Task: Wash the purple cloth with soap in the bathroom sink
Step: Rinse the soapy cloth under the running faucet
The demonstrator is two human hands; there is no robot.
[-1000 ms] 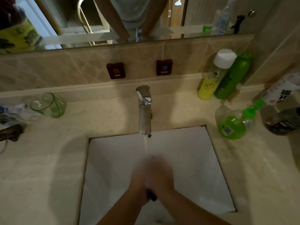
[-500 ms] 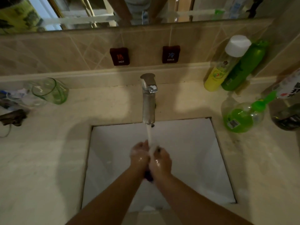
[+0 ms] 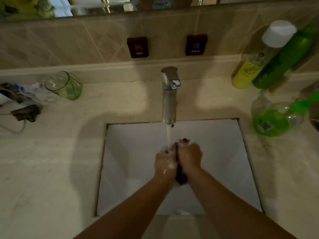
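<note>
The cloth point(image 3: 180, 176) is shown at lower centre of the frame, bunched between the two hands over the white sink point(image 3: 134, 169). Only a dark purple strip of it is exposed, between the palms and below the wrists; the rest is hidden by the fingers. The left hand point(image 3: 165, 161) is curled round the cloth from the left of the frame, and the right hand point(image 3: 189, 156) is closed over it from the right, so that the fabric is pressed between both. The hands are placed directly under the stream point(image 3: 168, 135) that falls from the tap point(image 3: 169, 97) at centre, presumably so that water runs through the cloth as it is worked. White foam is seen on the left hand's knuckles, which suggests that soap has already been applied; whether lather is being built up or rinsed out cannot be settled from this dim view.

The sink is set into a beige counter point(image 3: 51, 161). A green glass point(image 3: 66, 86) is seen at middle left. Against the wall at upper right a yellow bottle point(image 3: 248, 73) and a green bottle point(image 3: 284, 59) are leaned, clear of the splash zone, and a pump bottle point(image 3: 272, 121) of green liquid is kept just beside the sink's right rim, within easy reach. HOT point(image 3: 138, 47) and COLD point(image 3: 196, 44) tags are fixed to the tiles above the tap.
</note>
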